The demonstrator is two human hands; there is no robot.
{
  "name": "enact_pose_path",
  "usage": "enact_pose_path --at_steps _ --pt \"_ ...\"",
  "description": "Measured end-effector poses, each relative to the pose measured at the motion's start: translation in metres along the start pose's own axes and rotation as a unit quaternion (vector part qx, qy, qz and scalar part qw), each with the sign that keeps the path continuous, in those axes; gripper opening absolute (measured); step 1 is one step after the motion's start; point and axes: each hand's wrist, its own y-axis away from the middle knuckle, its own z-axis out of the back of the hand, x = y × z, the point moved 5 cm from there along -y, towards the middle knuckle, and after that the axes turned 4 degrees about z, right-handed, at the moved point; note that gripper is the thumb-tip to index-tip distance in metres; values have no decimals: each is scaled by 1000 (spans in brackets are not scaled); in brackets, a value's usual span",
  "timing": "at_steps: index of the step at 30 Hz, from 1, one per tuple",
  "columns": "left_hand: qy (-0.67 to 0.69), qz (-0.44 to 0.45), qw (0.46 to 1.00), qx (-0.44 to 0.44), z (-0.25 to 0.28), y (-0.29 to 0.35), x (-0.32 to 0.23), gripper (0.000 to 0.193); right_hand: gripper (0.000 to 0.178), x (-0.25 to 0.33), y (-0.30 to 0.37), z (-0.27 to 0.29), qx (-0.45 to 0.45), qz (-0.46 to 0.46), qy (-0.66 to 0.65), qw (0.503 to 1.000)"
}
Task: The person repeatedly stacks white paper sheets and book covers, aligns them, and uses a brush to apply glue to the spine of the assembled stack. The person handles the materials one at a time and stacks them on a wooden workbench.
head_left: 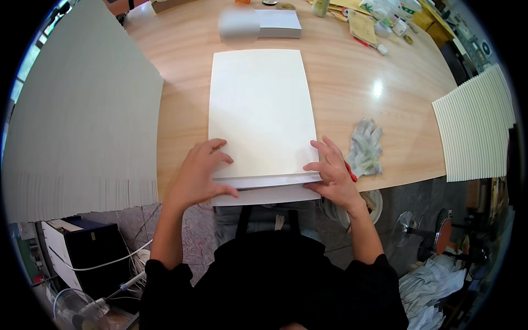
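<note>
A white paper block [261, 104], like an unprinted book, lies lengthwise on the table in front of me. At its near end, a pale flap [269, 196] sticks out past the table edge, with a narrow dark gap above it. My left hand [201, 171] is at the near left corner, fingers apart over the block, thumb low by the gap. On the opposite corner, my right hand [334, 173] has its fingers spread, with the thumb at the gap. Neither hand is closed around the block. Just right of my right hand lies a grey-white work glove [365, 147] with a red cuff.
Tall stacks of white sheets [88, 115] stand at the left. A ridged cream stack [476, 126] is at the right. At the far side are a smaller paper stack [279, 25] and clutter with a yellow envelope [362, 26]. A black-and-white cabinet [88, 253] stands below left.
</note>
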Motion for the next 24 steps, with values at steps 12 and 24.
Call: enact_pose_path --at_steps 12,24 --pt "-15 -69 997 -43 2 24 -11 43 40 12 -7 -4 -41 1 8 999" --pt "-4 43 997 -63 -15 -28 3 34 23 -14 -28 -15 -152 -126 -7 980"
